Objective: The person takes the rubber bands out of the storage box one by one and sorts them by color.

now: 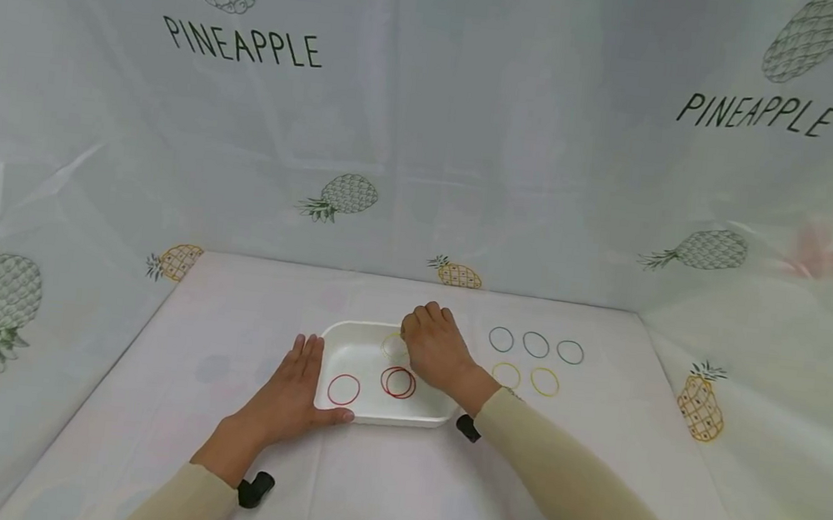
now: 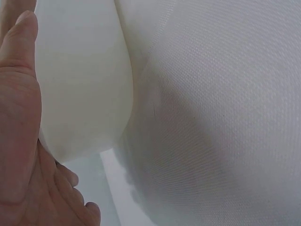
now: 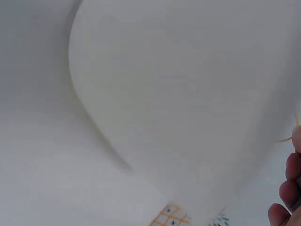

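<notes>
A table (image 1: pixel 394 492) draped in pale cloth fills the scene, with pineapple-printed sheets (image 1: pixel 429 127) hung behind and to both sides. At its middle sits a white tray (image 1: pixel 349 339). The left hand (image 1: pixel 294 395) lies flat against the tray's left rim, fingers straight and the thumb along the near edge, steadying it and holding nothing. The right hand (image 1: pixel 434 347) reaches into the far right part of the tray, fingers curled down at a yellow rubber band (image 1: pixel 391 345); it seems to pinch the band (the right wrist view shows only a sliver of yellow at the fingertips), so I judge this the moment of setting it down. The next move would call for loosening the fingers and lifting clear without dragging the band along.

Red bands (image 1: pixel 397 382) already lie in the tray's near half, one apart to the left (image 1: pixel 344 389). To the right on the cloth wait three dark bands (image 1: pixel 535 344) in a far row and two yellow ones (image 1: pixel 525 378) nearer. Nothing blocks the way to them.
</notes>
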The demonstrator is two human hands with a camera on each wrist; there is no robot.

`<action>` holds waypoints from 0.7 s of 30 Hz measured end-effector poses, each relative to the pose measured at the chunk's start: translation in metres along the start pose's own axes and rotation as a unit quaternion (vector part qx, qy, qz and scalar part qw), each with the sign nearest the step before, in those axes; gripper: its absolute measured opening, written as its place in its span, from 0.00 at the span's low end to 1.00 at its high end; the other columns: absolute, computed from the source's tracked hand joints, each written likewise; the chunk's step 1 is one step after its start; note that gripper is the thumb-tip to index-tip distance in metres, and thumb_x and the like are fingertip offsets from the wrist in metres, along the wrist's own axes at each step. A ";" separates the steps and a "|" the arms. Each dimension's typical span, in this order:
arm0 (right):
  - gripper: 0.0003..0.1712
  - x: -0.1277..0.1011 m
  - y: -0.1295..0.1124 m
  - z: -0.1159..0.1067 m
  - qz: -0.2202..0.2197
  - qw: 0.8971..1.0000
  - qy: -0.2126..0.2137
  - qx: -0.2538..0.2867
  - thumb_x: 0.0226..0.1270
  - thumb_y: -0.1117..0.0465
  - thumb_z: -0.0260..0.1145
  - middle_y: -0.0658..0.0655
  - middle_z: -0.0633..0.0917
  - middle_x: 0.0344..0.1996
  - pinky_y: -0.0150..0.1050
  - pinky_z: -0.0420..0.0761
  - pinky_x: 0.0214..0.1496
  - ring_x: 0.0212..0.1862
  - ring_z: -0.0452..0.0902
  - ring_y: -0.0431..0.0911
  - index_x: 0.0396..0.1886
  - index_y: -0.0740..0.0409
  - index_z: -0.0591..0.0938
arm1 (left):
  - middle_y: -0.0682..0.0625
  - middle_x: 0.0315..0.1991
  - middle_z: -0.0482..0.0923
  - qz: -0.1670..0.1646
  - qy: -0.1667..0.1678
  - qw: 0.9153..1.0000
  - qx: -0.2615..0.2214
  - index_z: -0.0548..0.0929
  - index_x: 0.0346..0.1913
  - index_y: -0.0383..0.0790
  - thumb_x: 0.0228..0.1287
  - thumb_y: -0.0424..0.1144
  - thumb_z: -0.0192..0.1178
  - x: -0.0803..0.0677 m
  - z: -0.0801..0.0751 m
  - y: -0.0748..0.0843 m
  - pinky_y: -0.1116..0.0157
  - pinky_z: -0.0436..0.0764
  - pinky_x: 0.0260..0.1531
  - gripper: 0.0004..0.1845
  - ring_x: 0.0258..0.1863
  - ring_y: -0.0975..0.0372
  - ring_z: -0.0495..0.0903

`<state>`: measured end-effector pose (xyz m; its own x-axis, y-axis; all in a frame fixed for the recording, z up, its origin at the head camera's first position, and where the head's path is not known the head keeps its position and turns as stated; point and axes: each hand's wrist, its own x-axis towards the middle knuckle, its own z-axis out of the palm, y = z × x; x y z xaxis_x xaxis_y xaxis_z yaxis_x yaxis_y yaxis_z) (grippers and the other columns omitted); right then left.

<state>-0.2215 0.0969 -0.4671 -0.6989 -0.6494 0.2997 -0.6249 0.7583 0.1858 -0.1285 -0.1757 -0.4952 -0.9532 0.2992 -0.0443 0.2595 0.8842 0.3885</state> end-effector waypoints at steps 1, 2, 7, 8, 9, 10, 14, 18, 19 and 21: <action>0.03 -0.001 0.003 -0.003 0.002 1.000 0.004 -0.001 0.78 0.63 0.61 0.55 0.78 0.36 0.43 0.72 0.47 0.44 0.69 0.52 0.41 0.58 0.80 | 0.27 0.84 0.41 0.000 0.000 1.000 -0.001 0.42 0.82 0.21 0.59 0.77 0.65 0.000 0.000 0.000 0.43 0.49 0.83 0.73 0.85 0.36 0.36; 0.04 -0.002 0.006 -0.005 0.003 1.000 0.010 -0.003 0.78 0.64 0.61 0.56 0.78 0.36 0.43 0.72 0.46 0.44 0.69 0.53 0.41 0.59 0.80 | 0.27 0.84 0.41 0.000 0.001 1.000 0.000 0.42 0.82 0.21 0.59 0.77 0.65 -0.001 0.000 0.000 0.43 0.49 0.83 0.74 0.85 0.36 0.36; 0.09 -0.010 0.024 -0.016 0.025 0.999 0.022 -0.012 0.82 0.62 0.58 0.57 0.79 0.36 0.44 0.72 0.45 0.45 0.70 0.53 0.42 0.61 0.81 | 0.27 0.84 0.41 0.007 0.009 1.000 0.005 0.43 0.82 0.21 0.59 0.78 0.63 0.000 0.002 -0.001 0.42 0.50 0.83 0.74 0.85 0.35 0.37; 0.09 -0.013 0.027 -0.017 0.030 0.999 0.023 -0.012 0.83 0.61 0.58 0.57 0.79 0.36 0.44 0.72 0.45 0.45 0.70 0.54 0.42 0.61 0.81 | 0.27 0.84 0.41 0.008 0.010 1.000 0.007 0.43 0.82 0.21 0.59 0.78 0.63 0.001 0.002 -0.001 0.42 0.50 0.83 0.74 0.85 0.35 0.38; 0.10 -0.015 0.031 -0.019 0.036 0.999 0.022 -0.013 0.83 0.61 0.57 0.57 0.79 0.36 0.44 0.72 0.45 0.45 0.70 0.54 0.43 0.61 0.81 | 0.27 0.84 0.41 0.008 0.010 1.000 0.007 0.43 0.82 0.21 0.59 0.79 0.63 0.001 0.003 -0.002 0.42 0.50 0.83 0.74 0.85 0.35 0.38; 0.10 -0.018 0.035 -0.021 0.042 0.999 0.022 -0.012 0.84 0.61 0.57 0.57 0.79 0.36 0.44 0.72 0.45 0.45 0.70 0.54 0.43 0.61 0.81 | 0.27 0.84 0.41 0.009 0.010 1.000 0.008 0.42 0.82 0.21 0.59 0.79 0.63 0.001 0.003 -0.002 0.43 0.50 0.83 0.74 0.85 0.35 0.38; 0.10 -0.031 0.051 -0.027 0.060 0.998 0.029 -0.005 0.84 0.61 0.57 0.57 0.79 0.35 0.45 0.72 0.44 0.43 0.70 0.54 0.43 0.62 0.82 | 0.27 0.84 0.41 0.007 0.008 1.000 0.011 0.42 0.82 0.21 0.58 0.79 0.62 0.001 0.003 -0.002 0.43 0.50 0.83 0.74 0.85 0.36 0.37; 0.09 -0.045 0.073 -0.033 0.076 0.996 0.036 -0.003 0.82 0.62 0.59 0.57 0.79 0.34 0.45 0.72 0.44 0.43 0.70 0.55 0.42 0.62 0.81 | 0.27 0.84 0.41 0.006 0.010 1.000 0.016 0.43 0.82 0.20 0.58 0.79 0.63 0.000 0.000 -0.001 0.43 0.50 0.83 0.74 0.85 0.36 0.37; 0.09 -0.050 0.079 -0.035 0.079 0.996 0.037 -0.005 0.82 0.62 0.59 0.57 0.79 0.34 0.45 0.71 0.44 0.42 0.71 0.55 0.41 0.62 0.81 | 0.27 0.84 0.41 0.006 0.010 1.000 0.017 0.44 0.82 0.20 0.58 0.79 0.64 0.000 0.000 0.000 0.43 0.50 0.83 0.74 0.85 0.36 0.38; 0.09 -0.059 0.091 -0.038 0.085 0.996 0.036 -0.009 0.81 0.63 0.60 0.57 0.78 0.33 0.45 0.71 0.43 0.42 0.71 0.55 0.40 0.63 0.81 | 0.26 0.84 0.42 0.008 0.011 1.000 0.021 0.44 0.81 0.20 0.58 0.78 0.64 0.000 -0.001 0.000 0.43 0.50 0.83 0.73 0.85 0.36 0.38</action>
<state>-0.2234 0.2065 -0.4321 -0.7669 -0.5063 0.3943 -0.4931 0.8582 0.1430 -0.1282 -0.1761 -0.4939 -0.9517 0.3065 -0.0182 0.2810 0.8933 0.3509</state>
